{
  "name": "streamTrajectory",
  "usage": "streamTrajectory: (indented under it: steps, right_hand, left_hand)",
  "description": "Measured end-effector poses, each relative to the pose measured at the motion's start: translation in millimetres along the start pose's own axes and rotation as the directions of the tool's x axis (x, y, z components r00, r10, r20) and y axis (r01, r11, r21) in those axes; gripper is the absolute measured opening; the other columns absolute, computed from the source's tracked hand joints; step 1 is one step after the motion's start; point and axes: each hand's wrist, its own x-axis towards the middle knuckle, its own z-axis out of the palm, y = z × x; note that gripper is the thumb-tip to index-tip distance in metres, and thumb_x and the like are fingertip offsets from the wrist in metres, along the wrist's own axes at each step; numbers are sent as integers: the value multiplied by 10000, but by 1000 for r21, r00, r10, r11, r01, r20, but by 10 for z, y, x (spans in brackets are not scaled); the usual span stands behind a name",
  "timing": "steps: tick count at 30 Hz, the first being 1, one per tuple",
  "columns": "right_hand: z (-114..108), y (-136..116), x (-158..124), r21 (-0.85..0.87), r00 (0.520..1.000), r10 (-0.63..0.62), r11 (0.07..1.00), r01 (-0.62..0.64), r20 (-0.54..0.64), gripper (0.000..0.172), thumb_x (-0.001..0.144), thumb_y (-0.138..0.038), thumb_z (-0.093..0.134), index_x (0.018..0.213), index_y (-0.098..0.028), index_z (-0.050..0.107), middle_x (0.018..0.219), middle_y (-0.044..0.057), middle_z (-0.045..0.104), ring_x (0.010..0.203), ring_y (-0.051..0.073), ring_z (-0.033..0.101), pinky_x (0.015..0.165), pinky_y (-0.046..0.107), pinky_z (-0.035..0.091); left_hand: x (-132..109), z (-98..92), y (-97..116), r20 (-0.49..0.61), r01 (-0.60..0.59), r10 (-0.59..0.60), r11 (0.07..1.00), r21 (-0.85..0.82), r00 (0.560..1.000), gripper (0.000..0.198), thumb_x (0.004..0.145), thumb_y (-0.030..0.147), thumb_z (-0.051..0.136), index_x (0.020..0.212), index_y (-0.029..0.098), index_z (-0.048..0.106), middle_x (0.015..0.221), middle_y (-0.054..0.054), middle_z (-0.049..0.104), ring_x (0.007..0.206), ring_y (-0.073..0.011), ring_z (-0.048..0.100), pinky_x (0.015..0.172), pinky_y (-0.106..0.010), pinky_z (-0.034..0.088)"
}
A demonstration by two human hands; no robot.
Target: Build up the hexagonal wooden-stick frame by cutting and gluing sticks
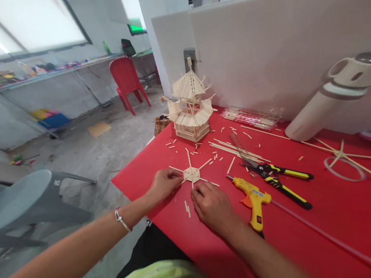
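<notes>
A flat, web-shaped frame of thin wooden sticks (191, 174) lies on the red tabletop, with spokes reaching out from a hexagonal centre. My left hand (166, 185) pinches at its left side, on the lower-left spoke. At the near spoke, the curled fingers of my right hand (212, 202) close on the stick end; the fingertips are partly hidden. Two short sticks (187, 209) lie between my forearms. To the right of my right hand rests a yellow glue gun (251, 198), and beyond it are black-and-yellow pliers (278, 178).
Behind the frame stands a stick-built pagoda model (191, 108). Long loose sticks (235, 150), a clear ruler (242, 149) and bagged sticks (251, 116) lie farther back. A beige flask (325, 105) leans against the white panel (278, 48). A grey stool (32, 204) stands left.
</notes>
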Motion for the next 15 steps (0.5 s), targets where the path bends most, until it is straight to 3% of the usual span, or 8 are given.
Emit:
streamTrajectory:
  steps: [6,11,15]
  right_hand:
    - [17,3,-11,11,1000,-7,1000,7,-8,134,931,-169,536,929,-174,670,853,59,619,818,178,525,688,310,362]
    - [56,12,-35,27,1000,-6,1000,6,-3,152,907,-174,567,1016,-177,672,891,63,627,843,188,534,712,309,388]
    - [42,10,-28,36,1000,-15,999,15,1,185,910,-172,559,1059,-173,668,909,70,632,838,189,533,711,309,398]
  left_hand:
    - [-31,-86,-103,14,-298,303,923,243,953,215,836,332,567,727,171,658,678,16,643,635,-127,551,579,-226,376]
    - [-58,-128,-123,22,-364,429,735,572,903,320,969,332,416,738,183,580,666,-8,585,595,-144,510,569,-260,323]
    - [-44,-148,-183,99,-442,495,645,623,863,394,990,353,416,687,178,596,713,-24,598,608,-133,534,581,-256,345]
